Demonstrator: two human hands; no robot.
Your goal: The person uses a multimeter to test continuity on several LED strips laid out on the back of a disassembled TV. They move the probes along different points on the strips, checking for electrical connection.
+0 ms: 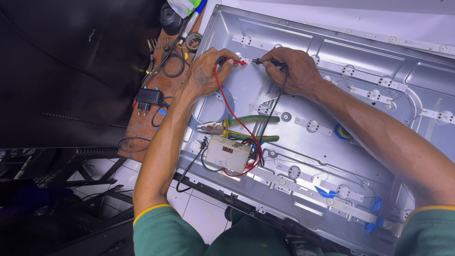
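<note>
A large grey metal back panel [303, 71] with white light strips [365, 92] lies tilted before me. My left hand [208, 71] pinches a red test probe [237, 61] with a red lead. My right hand [291, 68] pinches a black probe [259, 61] with a black lead. Both probe tips touch the upper light strip, close together. The leads run down to a small white tester box [228, 153] with a red digit display, resting on the panel's lower left.
Green-handled pliers [237, 127] lie on the panel above the tester. A roll of blue tape [342, 132] sits mid-panel. Left of the panel, a brown board [151, 123] holds a black power adapter [148, 97], cables and a tape roll [193, 41]. Tiled floor shows below.
</note>
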